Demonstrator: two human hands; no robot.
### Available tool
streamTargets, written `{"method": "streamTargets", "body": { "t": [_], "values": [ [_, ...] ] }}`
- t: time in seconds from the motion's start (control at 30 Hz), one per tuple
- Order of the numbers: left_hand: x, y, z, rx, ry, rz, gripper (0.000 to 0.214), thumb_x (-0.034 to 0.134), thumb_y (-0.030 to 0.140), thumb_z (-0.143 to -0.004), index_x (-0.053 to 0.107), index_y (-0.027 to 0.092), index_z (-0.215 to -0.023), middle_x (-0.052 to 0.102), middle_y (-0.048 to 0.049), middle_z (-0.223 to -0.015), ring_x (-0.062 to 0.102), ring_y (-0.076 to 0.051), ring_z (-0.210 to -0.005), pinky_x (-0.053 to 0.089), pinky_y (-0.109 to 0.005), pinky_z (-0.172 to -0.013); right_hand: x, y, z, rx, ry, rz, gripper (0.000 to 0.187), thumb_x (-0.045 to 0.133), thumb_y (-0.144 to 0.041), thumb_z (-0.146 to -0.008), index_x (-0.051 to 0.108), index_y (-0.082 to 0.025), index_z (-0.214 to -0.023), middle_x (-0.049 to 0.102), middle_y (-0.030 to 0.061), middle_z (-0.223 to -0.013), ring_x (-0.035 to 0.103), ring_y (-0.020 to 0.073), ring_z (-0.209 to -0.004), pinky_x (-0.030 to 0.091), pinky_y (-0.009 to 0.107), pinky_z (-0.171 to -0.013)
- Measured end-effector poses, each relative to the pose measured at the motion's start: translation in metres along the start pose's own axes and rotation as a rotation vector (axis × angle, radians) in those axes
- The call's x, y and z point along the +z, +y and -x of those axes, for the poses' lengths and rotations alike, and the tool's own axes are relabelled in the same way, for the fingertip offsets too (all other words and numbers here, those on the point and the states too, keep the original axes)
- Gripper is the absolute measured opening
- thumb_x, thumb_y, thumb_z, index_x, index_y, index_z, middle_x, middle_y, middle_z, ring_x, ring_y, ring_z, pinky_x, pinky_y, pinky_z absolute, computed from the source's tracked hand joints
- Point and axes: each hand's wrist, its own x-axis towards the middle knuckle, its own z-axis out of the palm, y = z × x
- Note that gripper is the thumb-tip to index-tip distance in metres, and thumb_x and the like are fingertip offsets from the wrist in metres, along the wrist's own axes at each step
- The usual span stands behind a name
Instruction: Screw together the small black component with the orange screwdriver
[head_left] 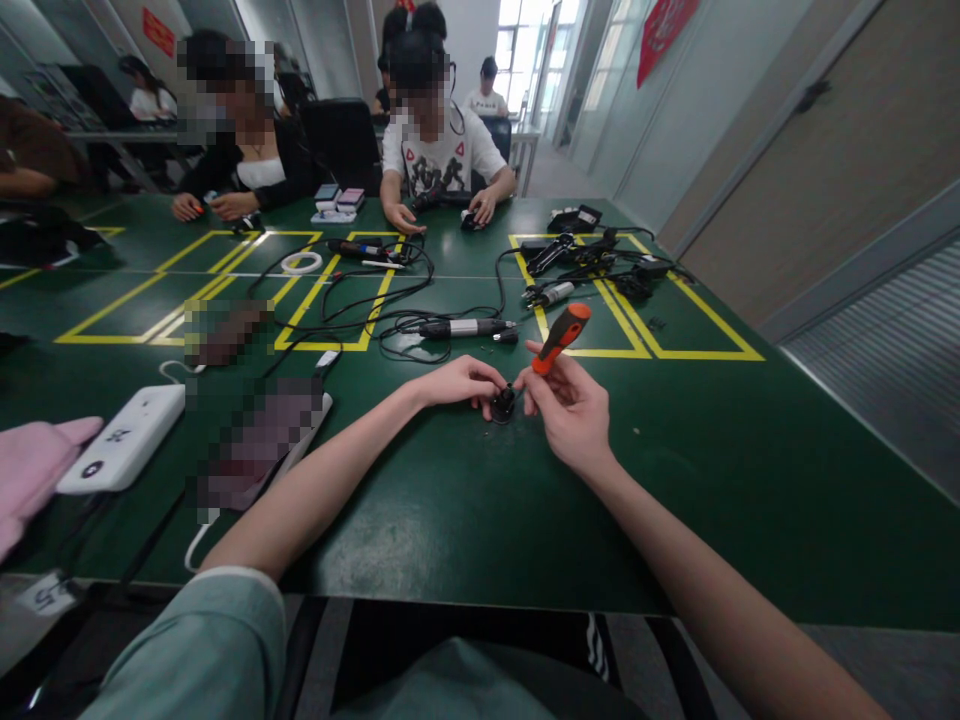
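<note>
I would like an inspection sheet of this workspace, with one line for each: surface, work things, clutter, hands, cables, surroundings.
Surface: green table with yellow markings.
Work things: orange-and-black screwdriver, small black part.
Clutter: white box and pink cloth at left; black-and-silver tool beyond the hands.
Hands: left hand has fingers on the part; right hand holds the screwdriver.
Cables: black cables looped and bunched across the table.
Surroundings: people seated opposite.

- ctr: I see screwdriver (561, 340), orange + dk grey
- ctr, just L: small part (503, 403), blk
- mid-frame: table (450, 500) dk grn, tape outlines (705, 356) yellow
- L edge: cloth (37, 470), pink
- mid L: box (139, 425), white w/ blk marks
- btm L: sleeve (195, 640), grey-grn
- upper R: banner (664, 35), red
</note>
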Motion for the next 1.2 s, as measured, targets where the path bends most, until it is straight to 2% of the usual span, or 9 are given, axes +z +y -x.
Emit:
{"method": "streamTargets", "body": {
  "t": [0.13, 0.2, 0.4, 0.63, 0.77, 0.9, 1.1, 1.2],
  "values": [
    [-0.001, -0.002, 0.0, 0.004, -0.011, -0.01, 0.017, 0.06, 0.012, -0.082, 0.075, 0.009, -0.09, 0.076, -0.0051, -0.075, 0.072, -0.011, -0.059, 0.048, -0.017, -0.059, 0.0, 0.002, 0.0, -0.023, 0.031, -0.059, 0.033, 0.079, -0.039, -0.089, 0.053, -0.026, -0.107, 0.069, -0.0067, -0.071, 0.058, 0.0087, -0.048, 0.051, 0.023, -0.05],
    [-0.001, -0.001, 0.0, 0.005, -0.018, -0.022, 0.017, 0.06, 0.013, -0.082, 0.075, 0.009, -0.09, 0.077, -0.0056, -0.076, 0.072, -0.011, -0.06, 0.048, -0.017, -0.06, 0.0, 0.003, 0.001, -0.033, 0.011, -0.051, 0.03, 0.075, -0.041, -0.092, 0.054, -0.026, -0.106, 0.07, -0.0052, -0.073, 0.058, 0.0088, -0.049, 0.051, 0.023, -0.05],
    [0.0, 0.002, 0.002, 0.011, -0.016, -0.02, 0.016, 0.06, 0.013, -0.081, 0.074, 0.01, -0.088, 0.076, -0.0044, -0.076, 0.072, -0.011, -0.06, 0.048, -0.017, -0.059, -0.001, 0.004, 0.003, -0.038, -0.095, 0.0, 0.027, 0.061, -0.044, -0.101, 0.063, -0.024, -0.119, 0.068, -0.0023, -0.08, 0.059, 0.0094, -0.052, 0.052, 0.027, -0.053],
    [0.001, 0.002, 0.0, -0.002, -0.001, -0.007, 0.011, 0.061, 0.013, -0.082, 0.072, 0.011, -0.086, 0.075, -0.0034, -0.075, 0.071, -0.01, -0.057, 0.046, -0.017, -0.057, 0.001, 0.011, 0.005, -0.069, -0.051, -0.074, 0.027, 0.066, -0.038, -0.099, 0.05, -0.03, -0.12, 0.065, -0.0065, -0.078, 0.056, 0.0084, -0.052, 0.05, 0.024, -0.053],
    [0.001, 0.002, 0.001, 0.008, -0.01, -0.008, 0.011, 0.061, 0.014, -0.083, 0.072, 0.011, -0.085, 0.076, -0.0046, -0.077, 0.071, -0.01, -0.058, 0.046, -0.017, -0.057, 0.002, 0.009, 0.004, -0.058, -0.077, -0.071, 0.021, 0.061, -0.038, -0.102, 0.052, -0.028, -0.118, 0.067, -0.0049, -0.079, 0.057, 0.0082, -0.051, 0.049, 0.023, -0.051],
    [0.0, 0.001, 0.001, 0.025, -0.013, -0.019, 0.012, 0.06, 0.014, -0.083, 0.072, 0.011, -0.085, 0.076, -0.0045, -0.077, 0.071, -0.01, -0.059, 0.046, -0.016, -0.057, 0.001, 0.004, 0.004, -0.033, -0.119, -0.021, 0.022, 0.056, -0.042, -0.104, 0.058, -0.025, -0.119, 0.067, -0.0015, -0.082, 0.056, 0.0089, -0.051, 0.049, 0.025, -0.05],
    [-0.001, -0.001, 0.001, 0.021, -0.026, -0.029, 0.014, 0.061, 0.018, -0.086, 0.073, 0.01, -0.089, 0.076, -0.0058, -0.077, 0.072, -0.011, -0.061, 0.047, -0.016, -0.058, 0.001, 0.009, 0.004, -0.067, -0.077, -0.091, 0.026, 0.062, -0.042, -0.102, 0.046, -0.029, -0.119, 0.07, -0.0058, -0.078, 0.055, 0.0075, -0.049, 0.046, 0.021, -0.048],
    [0.0, 0.0, 0.001, 0.02, -0.023, -0.035, 0.014, 0.06, 0.016, -0.085, 0.072, 0.01, -0.088, 0.076, -0.0048, -0.076, 0.071, -0.01, -0.06, 0.047, -0.016, -0.058, 0.002, 0.01, 0.004, -0.066, -0.093, -0.102, 0.024, 0.061, -0.043, -0.102, 0.046, -0.029, -0.116, 0.069, -0.0058, -0.079, 0.055, 0.0068, -0.048, 0.045, 0.021, -0.048]
  ]
}}
